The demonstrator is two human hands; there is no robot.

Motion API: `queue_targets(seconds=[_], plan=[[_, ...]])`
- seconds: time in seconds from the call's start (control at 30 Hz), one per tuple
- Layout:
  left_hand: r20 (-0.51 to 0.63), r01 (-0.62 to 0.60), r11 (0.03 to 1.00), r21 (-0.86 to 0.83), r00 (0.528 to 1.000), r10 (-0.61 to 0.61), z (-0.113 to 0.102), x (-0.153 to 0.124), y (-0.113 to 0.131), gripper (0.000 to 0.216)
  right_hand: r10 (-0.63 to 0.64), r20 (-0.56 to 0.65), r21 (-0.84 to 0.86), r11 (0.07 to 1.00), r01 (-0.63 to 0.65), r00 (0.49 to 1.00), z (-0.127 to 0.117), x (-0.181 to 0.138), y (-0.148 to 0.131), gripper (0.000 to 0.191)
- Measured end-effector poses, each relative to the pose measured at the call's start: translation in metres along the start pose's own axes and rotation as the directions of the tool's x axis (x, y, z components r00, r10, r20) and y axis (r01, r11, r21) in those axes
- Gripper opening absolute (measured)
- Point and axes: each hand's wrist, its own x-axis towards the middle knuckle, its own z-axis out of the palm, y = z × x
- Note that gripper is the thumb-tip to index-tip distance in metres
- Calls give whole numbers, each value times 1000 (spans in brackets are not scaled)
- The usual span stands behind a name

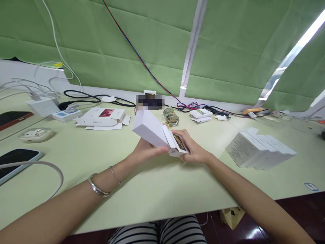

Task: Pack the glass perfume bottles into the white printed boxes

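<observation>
My left hand (146, 150) grips a white cardboard box (149, 130) from below, holding it tilted above the pale green table (157, 189). The box's end flap is open. My right hand (194, 149) holds the open end, fingers curled around a small white inner piece with a brown, patterned item (179, 141) showing in it. A silver bracelet and a thin chain sit on my left wrist.
A row of closed white boxes (259, 150) stands at the right. Flattened box blanks (103, 118) lie at the back left, small jars (171, 117) behind the hands. Phones (15, 161), a charger, a power strip and cables crowd the left edge. Green curtains hang behind.
</observation>
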Motion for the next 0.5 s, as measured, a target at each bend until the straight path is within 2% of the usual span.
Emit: queue_targets(seconds=[0.1,0.23,0.33,0.5], plan=[[-77,11,1000,23,997,-9,-1,1,-2,79,2,1,12,1000,-2,1000,2,0,-4,86],[-80,-43,989,142,995,54,-1,1,-5,75,15,-12,32,999,-15,1000,4,0,-5,87],[-7,-64,974,215,998,67,-1,0,-8,64,23,-33,51,998,-21,999,5,-1,-4,85],[119,5,978,207,992,-31,0,-1,-11,52,28,-46,64,998,-25,999,5,-1,-1,84]])
